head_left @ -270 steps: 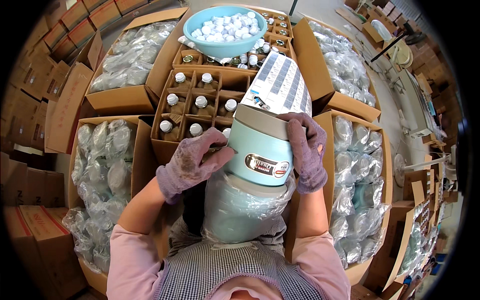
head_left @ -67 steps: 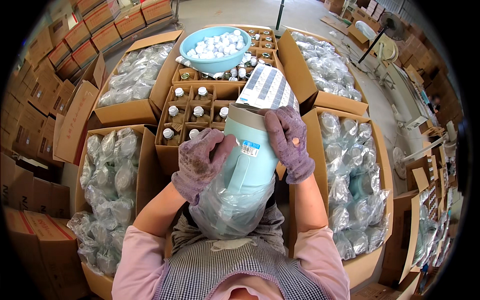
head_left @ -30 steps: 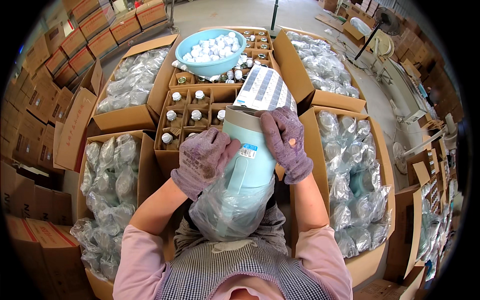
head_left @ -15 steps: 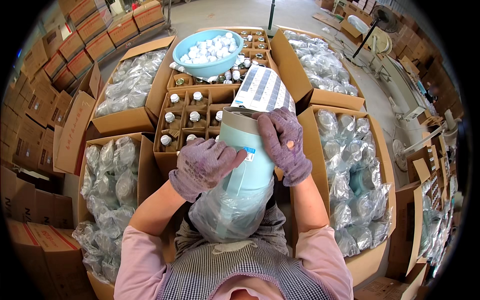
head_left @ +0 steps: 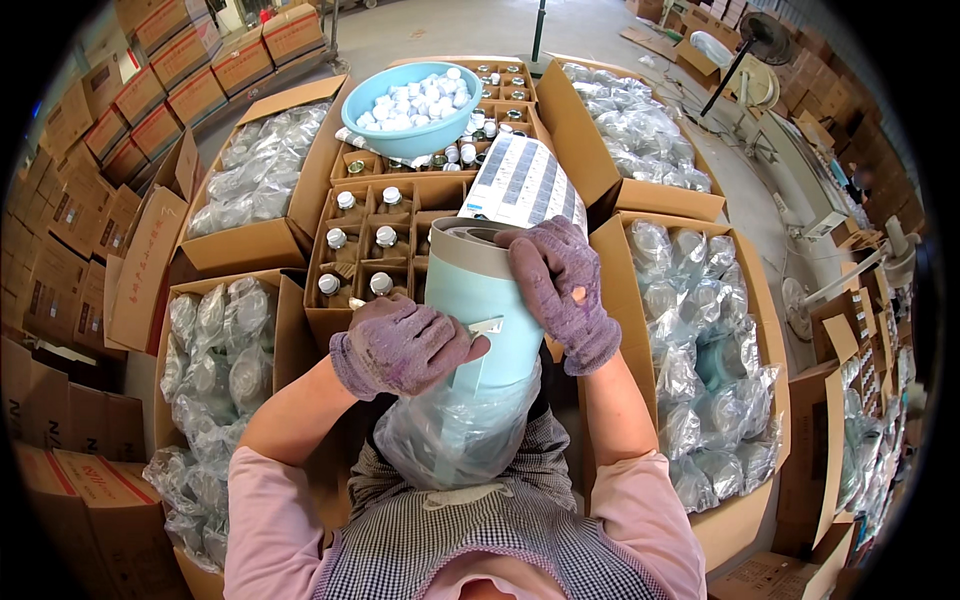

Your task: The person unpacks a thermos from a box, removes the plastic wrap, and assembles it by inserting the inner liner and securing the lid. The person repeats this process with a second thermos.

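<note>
A pale blue, jug-like vacuum flask point(head_left: 478, 290) with a grey collar leans toward my lap, its lower part inside a clear plastic bag point(head_left: 455, 432). Both hands wear purple-grey gloves. My right hand point(head_left: 565, 290) is closed over the flask's collar at its right side, with the thumb down the wall. My left hand point(head_left: 408, 345) is closed at the flask's front. A small white sticker point(head_left: 487, 326) stands out edge-on at its fingers, seemingly pinched there. Behind the collar, a sheet of printed labels point(head_left: 525, 180) lies across the divided carton point(head_left: 345, 183).
White-capped bottles point(head_left: 335, 238) stand in the carton's cells. A blue basin point(head_left: 415, 140) of white caps rests beyond them. Open cartons with plastic-wrapped items stand to the left point(head_left: 225, 350) and right point(head_left: 700, 360). A fan point(head_left: 765, 38) stands at the far right.
The sticker, flat against the flask half a second ago, now tilts away from its wall by my left fingers. The flask and both hands have shifted slightly left.
</note>
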`<action>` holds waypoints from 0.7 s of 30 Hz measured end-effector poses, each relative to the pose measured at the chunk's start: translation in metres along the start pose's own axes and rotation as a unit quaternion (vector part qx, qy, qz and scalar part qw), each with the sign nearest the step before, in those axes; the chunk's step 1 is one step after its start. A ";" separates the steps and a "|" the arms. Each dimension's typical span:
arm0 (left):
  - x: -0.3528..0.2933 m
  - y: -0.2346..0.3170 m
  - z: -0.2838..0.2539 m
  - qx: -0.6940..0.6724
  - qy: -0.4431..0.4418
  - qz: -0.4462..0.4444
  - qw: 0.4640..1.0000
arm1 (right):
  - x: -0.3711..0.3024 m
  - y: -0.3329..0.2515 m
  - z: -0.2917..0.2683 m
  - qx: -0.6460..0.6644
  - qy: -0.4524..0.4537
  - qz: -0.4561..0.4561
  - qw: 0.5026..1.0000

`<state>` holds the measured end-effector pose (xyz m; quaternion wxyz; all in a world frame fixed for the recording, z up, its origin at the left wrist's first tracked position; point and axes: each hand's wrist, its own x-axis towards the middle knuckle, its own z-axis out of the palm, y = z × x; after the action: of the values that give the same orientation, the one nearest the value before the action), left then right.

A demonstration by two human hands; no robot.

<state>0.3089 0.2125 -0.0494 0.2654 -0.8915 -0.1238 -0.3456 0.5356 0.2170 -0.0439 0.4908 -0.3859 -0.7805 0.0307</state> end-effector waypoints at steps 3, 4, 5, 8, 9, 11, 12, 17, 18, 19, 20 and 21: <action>-0.004 -0.004 -0.001 -0.007 0.020 0.013 1.000 | 0.000 0.004 0.001 -0.009 0.007 -0.035 0.999; -0.006 -0.004 0.000 -0.020 0.022 0.006 1.000 | 0.001 0.006 0.002 -0.019 0.012 -0.056 0.998; -0.010 -0.004 0.003 -0.034 0.025 -0.002 0.999 | 0.001 0.006 0.002 -0.029 0.017 -0.076 0.997; -0.019 -0.001 0.005 -0.080 0.028 -0.034 0.996 | 0.007 -0.003 0.003 0.032 0.012 -0.024 0.999; -0.021 0.001 0.005 -0.098 0.030 -0.045 0.994 | 0.006 0.000 0.002 0.041 0.012 0.001 0.999; -0.018 0.006 -0.020 -0.071 0.031 -0.027 0.997 | 0.001 0.009 0.003 0.063 0.011 0.055 0.996; -0.016 0.004 -0.031 -0.060 0.036 -0.016 0.997 | -0.001 0.012 -0.004 0.041 -0.006 0.079 0.996; -0.049 -0.053 0.010 -0.174 0.026 -0.337 0.925 | -0.024 0.018 -0.023 0.034 0.034 0.092 0.995; -0.064 -0.064 0.040 -0.225 0.013 -0.416 0.881 | -0.028 0.014 -0.026 0.034 0.043 0.099 0.994; -0.074 -0.070 0.064 -0.254 -0.045 -0.431 0.865 | -0.036 0.014 -0.029 0.024 0.055 0.113 0.992; -0.082 -0.073 0.089 -0.287 -0.102 -0.443 0.843 | -0.043 0.015 -0.032 0.011 0.065 0.128 0.990; -0.084 -0.073 0.115 -0.259 -0.152 -0.431 0.851 | -0.046 0.018 -0.036 0.016 0.066 0.132 0.989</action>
<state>0.2809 0.3344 -0.1496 -0.1725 -0.8265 -0.4406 -0.3050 0.5845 0.1889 -0.0669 0.5386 -0.4790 -0.6883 0.0821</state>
